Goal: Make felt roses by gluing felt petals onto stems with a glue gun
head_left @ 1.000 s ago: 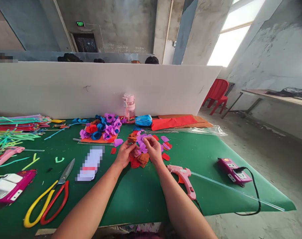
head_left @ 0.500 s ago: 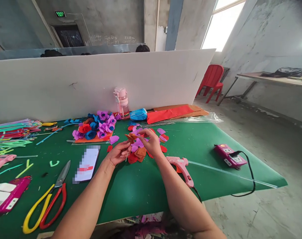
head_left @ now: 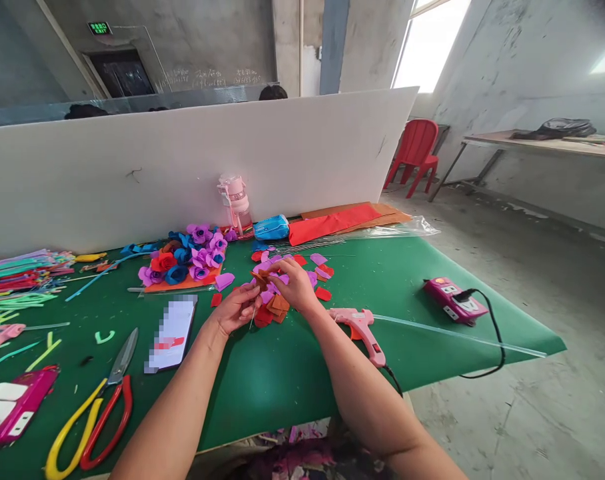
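Observation:
A brown paper flower (head_left: 260, 280) on a thin wire stem is pinched in my left hand (head_left: 236, 308), with the stem's lower end sticking out below the fingers. My right hand (head_left: 295, 285) has its fingertips closed on the flower's petals from the right. Under and around both hands lie loose cut petals: purple ones (head_left: 224, 281), red ones (head_left: 323, 293) and a small pile of brown ones (head_left: 278, 307). Just right of my right wrist, a pink glue gun (head_left: 356, 327) lies on its side with a long clear glue stick (head_left: 447, 333) in it.
Finished paper flowers (head_left: 187, 253) are heaped at the back left. A phone (head_left: 172, 333), scissors (head_left: 100, 407) and coloured strips (head_left: 22, 273) lie to the left. Magenta power strips (head_left: 455, 301) sit on both sides. Behind stand a pink bottle (head_left: 235, 203) and a white board (head_left: 182, 160).
My right hand has come slightly closer to the left, its fingers now against the brown flower. The whole view has shifted a little.

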Motion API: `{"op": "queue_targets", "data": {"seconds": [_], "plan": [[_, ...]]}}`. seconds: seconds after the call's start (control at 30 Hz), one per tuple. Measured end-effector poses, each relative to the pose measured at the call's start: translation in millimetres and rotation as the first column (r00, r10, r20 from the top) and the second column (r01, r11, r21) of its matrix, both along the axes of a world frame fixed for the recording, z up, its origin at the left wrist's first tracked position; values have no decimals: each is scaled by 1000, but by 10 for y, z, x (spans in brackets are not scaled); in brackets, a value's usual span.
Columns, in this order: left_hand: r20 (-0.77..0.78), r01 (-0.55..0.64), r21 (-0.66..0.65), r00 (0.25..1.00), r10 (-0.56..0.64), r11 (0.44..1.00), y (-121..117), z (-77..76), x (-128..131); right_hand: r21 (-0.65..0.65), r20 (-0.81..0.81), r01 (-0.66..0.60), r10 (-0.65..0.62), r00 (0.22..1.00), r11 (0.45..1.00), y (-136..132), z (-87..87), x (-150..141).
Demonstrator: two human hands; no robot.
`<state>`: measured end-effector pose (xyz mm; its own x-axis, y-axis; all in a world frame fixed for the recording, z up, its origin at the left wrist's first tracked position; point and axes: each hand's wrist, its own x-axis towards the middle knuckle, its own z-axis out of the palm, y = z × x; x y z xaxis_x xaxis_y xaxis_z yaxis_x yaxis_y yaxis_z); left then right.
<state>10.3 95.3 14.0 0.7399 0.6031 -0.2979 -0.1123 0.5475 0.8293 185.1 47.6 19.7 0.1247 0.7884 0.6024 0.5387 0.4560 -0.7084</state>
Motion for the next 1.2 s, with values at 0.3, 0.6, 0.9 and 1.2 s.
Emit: {"op": "queue_targets", "data": {"seconds": [0.3,0.6,0.9,1.2], "plan": [[-13,2,12,1000,-2,1000,-11,-2,13,-30,28,-2,3,1000,1000,8,-13,-4],[-19,31,8,999,-31,999,-17,8,6,-60,5,-39,40,999,997,4,-32,-19],[-24,16,7,1000,-16,1000,-25,-1,14,-67,39,-24,27,999,997,1,-36,-1],[-44,17,3,999,-17,1000,-29,12,16,-83,46,-31,34,998,996,-4,-46,-12]]}}
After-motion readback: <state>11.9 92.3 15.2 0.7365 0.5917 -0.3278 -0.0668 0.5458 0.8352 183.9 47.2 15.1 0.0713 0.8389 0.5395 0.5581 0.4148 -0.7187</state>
